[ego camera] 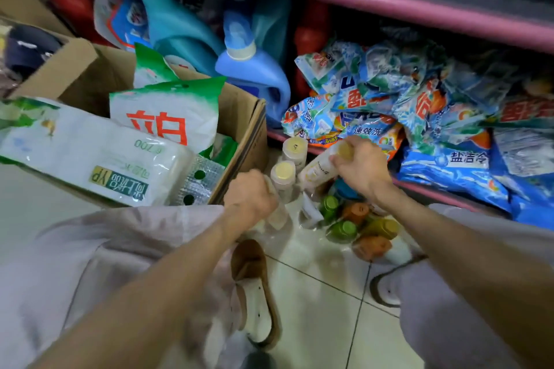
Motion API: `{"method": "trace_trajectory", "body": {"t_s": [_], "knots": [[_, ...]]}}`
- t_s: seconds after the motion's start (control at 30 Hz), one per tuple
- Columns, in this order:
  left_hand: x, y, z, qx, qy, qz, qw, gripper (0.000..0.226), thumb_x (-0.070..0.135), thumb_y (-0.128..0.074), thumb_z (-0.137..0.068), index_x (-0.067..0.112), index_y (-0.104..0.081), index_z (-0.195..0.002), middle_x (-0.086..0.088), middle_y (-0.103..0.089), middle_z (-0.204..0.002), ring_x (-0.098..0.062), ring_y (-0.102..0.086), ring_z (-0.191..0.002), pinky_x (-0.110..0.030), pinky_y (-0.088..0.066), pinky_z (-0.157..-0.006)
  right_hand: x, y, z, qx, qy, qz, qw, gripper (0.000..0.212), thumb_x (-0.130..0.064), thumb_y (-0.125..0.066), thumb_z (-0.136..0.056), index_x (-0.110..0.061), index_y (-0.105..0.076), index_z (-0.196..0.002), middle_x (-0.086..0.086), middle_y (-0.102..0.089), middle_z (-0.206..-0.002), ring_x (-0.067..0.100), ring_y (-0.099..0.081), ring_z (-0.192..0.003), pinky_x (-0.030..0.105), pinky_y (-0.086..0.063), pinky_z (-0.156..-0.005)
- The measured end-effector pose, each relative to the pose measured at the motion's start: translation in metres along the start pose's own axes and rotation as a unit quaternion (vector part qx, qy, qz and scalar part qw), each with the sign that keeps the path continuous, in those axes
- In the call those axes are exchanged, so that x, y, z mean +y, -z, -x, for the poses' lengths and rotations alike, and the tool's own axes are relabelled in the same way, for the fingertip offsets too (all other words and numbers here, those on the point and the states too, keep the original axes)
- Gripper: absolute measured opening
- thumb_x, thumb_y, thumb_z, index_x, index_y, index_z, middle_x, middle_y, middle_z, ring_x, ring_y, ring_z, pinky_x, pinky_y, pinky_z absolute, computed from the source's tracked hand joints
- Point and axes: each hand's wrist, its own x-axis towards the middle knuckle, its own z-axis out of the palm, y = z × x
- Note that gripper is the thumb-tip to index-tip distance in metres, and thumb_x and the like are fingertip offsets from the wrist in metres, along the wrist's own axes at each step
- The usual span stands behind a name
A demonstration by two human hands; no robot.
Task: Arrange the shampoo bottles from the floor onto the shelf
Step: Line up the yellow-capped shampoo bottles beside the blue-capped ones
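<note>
Nearest are the person's knees in pale trousers and a shoe (254, 293) on the tiled floor (314, 308). Both forearms reach forward. The left hand (250, 193) is curled around a pale bottle (277, 213), which is mostly hidden under the fist. The right hand (361, 166) grips a tilted white bottle with a yellow cap (317, 169), the fingers closed around its upper part. Between the hands stand two more capped bottles (283, 175), upright on the floor, just beside each other. To the right of them, a pack of small bottles with green and orange caps (356, 225) lies on the floor. To the left is a cardboard box (245, 135) with white and green bags. Further back, the pink shelf (389, 0) holds a blue jug (254, 75) and many detergent bags (419, 99).
</note>
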Motion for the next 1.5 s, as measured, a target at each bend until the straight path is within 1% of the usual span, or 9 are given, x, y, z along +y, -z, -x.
{"method": "trace_trajectory", "body": {"t_s": [0.23,0.37,0.57,0.67,0.8,1.03,1.1,1.27,1.5], "knots": [[0.024,0.124,0.042,0.056,-0.047,0.295,0.953,0.038,0.036,-0.074,-0.061,0.014,-0.069,-0.092,-0.005,-0.069,-0.091,-0.020,-0.069,-0.081,-0.036,-0.060,-0.072,-0.033,0.132,0.063,0.186,0.089,-0.175,0.963,0.026,-0.033,-0.070,-0.080,-0.017,-0.069,-0.100,-0.003,-0.066,-0.088,0.011,-0.059,-0.079,0.026,-0.048,-0.074],[0.036,0.158,0.068,0.056,-0.091,0.518,0.848,0.014,0.025,-0.077,-0.073,0.016,-0.067,-0.078,-0.006,-0.072,-0.087,-0.019,-0.070,-0.083,-0.034,-0.060,-0.070,-0.050,0.215,0.092,0.232,0.045,-0.435,0.869,0.011,-0.018,-0.067,-0.086,-0.006,-0.067,-0.086,-0.007,-0.068,-0.071,0.012,-0.068,-0.072,0.025,-0.059,-0.063],[0.055,0.166,0.081,0.043,-0.095,0.663,0.741,0.011,0.018,-0.071,-0.083,0.010,-0.064,-0.084,-0.006,-0.068,-0.083,-0.016,-0.069,-0.076,-0.024,-0.060,-0.063,-0.056,0.277,0.089,0.174,-0.144,-0.645,0.730,0.017,-0.018,-0.050,-0.096,-0.016,-0.060,-0.083,0.009,-0.059,-0.104,0.029,-0.065,-0.086,0.023,-0.059,-0.067],[0.060,0.163,0.080,0.048,-0.110,0.659,0.743,0.019,0.021,-0.071,-0.083,0.007,-0.064,-0.092,-0.008,-0.069,-0.088,-0.015,-0.070,-0.076,-0.023,-0.059,-0.063,-0.053,0.278,0.079,0.169,-0.209,-0.673,0.689,0.014,-0.019,-0.047,-0.099,-0.009,-0.057,-0.099,0.014,-0.051,-0.122,0.035,-0.062,-0.105,0.024,-0.056,-0.077],[0.060,0.159,0.074,0.070,-0.113,0.627,0.768,0.022,0.027,-0.076,-0.077,0.010,-0.066,-0.087,-0.009,-0.072,-0.089,-0.016,-0.072,-0.078,-0.033,-0.060,-0.071,-0.050,0.272,0.062,0.180,-0.245,-0.703,0.643,0.042,-0.021,-0.048,-0.099,-0.005,-0.043,-0.137,0.014,-0.046,-0.138,0.033,-0.057,-0.116,0.022,-0.057,-0.059],[0.057,0.158,0.068,0.091,-0.134,0.587,0.793,0.026,0.048,-0.075,-0.054,0.033,-0.069,-0.075,0.006,-0.074,-0.075,-0.017,-0.072,-0.075,-0.043,-0.059,-0.078,-0.064,0.265,0.049,0.204,-0.227,-0.739,0.601,0.045,-0.024,-0.058,-0.095,-0.007,-0.045,-0.135,0.016,-0.048,-0.137,0.026,-0.060,-0.115,0.019,-0.057,-0.057],[0.058,0.158,0.068,0.095,-0.146,0.589,0.789,0.024,0.051,-0.075,-0.053,0.039,-0.069,-0.073,0.006,-0.074,-0.076,-0.018,-0.072,-0.078,-0.045,-0.058,-0.079,-0.066,0.252,0.056,0.158,-0.214,-0.728,0.631,0.048,-0.019,-0.062,-0.092,0.000,-0.046,-0.133,0.021,-0.053,-0.132,0.029,-0.063,-0.109,0.024,-0.060,-0.064],[0.065,0.159,0.072,0.105,-0.201,0.594,0.772,0.030,0.050,-0.075,-0.058,0.039,-0.069,-0.085,0.009,-0.072,-0.088,-0.019,-0.070,-0.091,-0.047,-0.056,-0.082,-0.074,0.182,0.089,-0.084,-0.033,-0.318,0.944,0.086,-0.062,-0.080,-0.054,-0.032,-0.050,-0.128,-0.012,-0.061,-0.119,0.005,-0.059,-0.107,0.027,-0.046,-0.087],[0.071,0.156,0.078,0.138,-0.270,0.575,0.760,0.021,0.046,-0.070,-0.068,0.051,-0.063,-0.087,0.027,-0.067,-0.091,0.005,-0.063,-0.089,-0.022,-0.054,-0.075,-0.085,0.121,0.104,-0.060,0.088,-0.217,0.970,0.044,-0.032,-0.083,-0.069,-0.031,-0.056,-0.104,-0.011,-0.066,-0.087,-0.003,-0.064,-0.075,0.015,-0.051,-0.061]]}}
